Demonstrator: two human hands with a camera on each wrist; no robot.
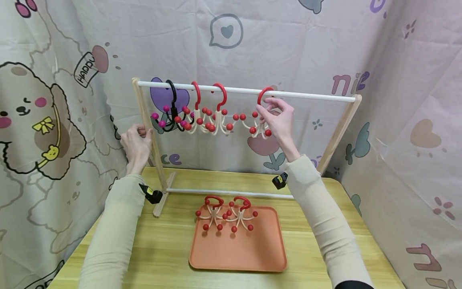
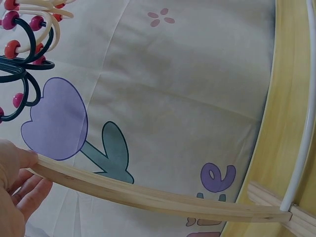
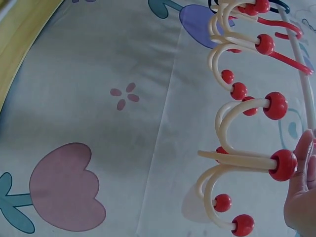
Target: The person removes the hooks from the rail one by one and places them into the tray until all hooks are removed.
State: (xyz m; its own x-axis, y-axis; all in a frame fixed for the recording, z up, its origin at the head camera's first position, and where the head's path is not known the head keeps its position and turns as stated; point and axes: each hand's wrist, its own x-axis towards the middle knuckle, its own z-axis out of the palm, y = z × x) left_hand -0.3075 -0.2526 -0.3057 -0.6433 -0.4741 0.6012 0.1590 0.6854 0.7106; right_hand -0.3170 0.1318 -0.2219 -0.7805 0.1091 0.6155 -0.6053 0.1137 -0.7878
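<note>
My right hand pinches a small octopus-shaped hanger with cream arms and red ball tips, just below its red hook. That hook loops over the white top rail of a rack. The right wrist view shows the hanger's curved arms beside the hand, whose fingers are partly cut off. At the rack's left side, my left hand grips the wooden post between thumb and fingers. Further left along the rail hang a black hanger with pink balls and two red-hooked hangers.
An orange tray lies on the wooden table in front of the rack. Two more red-hooked hangers stand near its far edge. A white lower bar runs behind the tray. Patterned curtain surrounds the table.
</note>
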